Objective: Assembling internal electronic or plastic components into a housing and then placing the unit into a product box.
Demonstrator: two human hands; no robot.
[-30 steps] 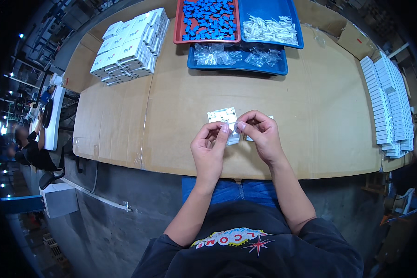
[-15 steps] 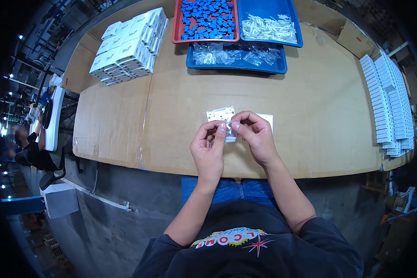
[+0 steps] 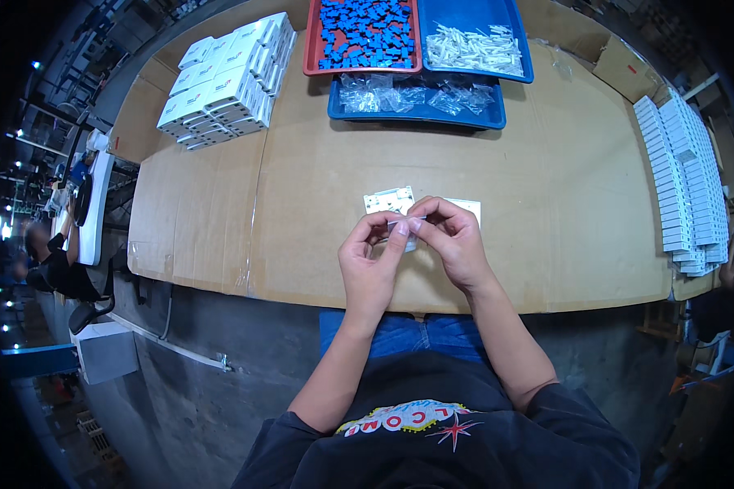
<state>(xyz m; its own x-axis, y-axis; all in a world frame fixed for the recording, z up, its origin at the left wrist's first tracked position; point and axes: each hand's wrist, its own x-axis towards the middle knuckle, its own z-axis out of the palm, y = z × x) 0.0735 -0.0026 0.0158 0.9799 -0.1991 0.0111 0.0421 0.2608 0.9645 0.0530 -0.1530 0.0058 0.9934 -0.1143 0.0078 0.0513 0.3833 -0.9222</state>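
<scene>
My left hand (image 3: 369, 265) and my right hand (image 3: 458, 246) meet above the near middle of the table. Thumbs and fingertips pinch the top edge of a small clear plastic bag (image 3: 411, 243) from both sides. The bag hangs below the fingertips, and what it contains, if anything, is too small to make out. Just beyond my left fingers lies a flat white piece (image 3: 389, 198) with dark holes or marks. A second flat white piece (image 3: 471, 210) shows in part behind my right hand.
The table (image 3: 196, 220) is covered in cardboard. A red tray (image 3: 312, 61) of blue parts and a blue tray (image 3: 523, 69) of white plugs rest over a lower blue tray (image 3: 416, 121) of clear bags. White boxes (image 3: 220, 85) stand left, white stacks (image 3: 669, 187) right. A person (image 3: 61, 261) sits far left.
My left hand has shifted slightly right and its thumb has come closer to the right thumb. Less of the bag shows below the fingers.
</scene>
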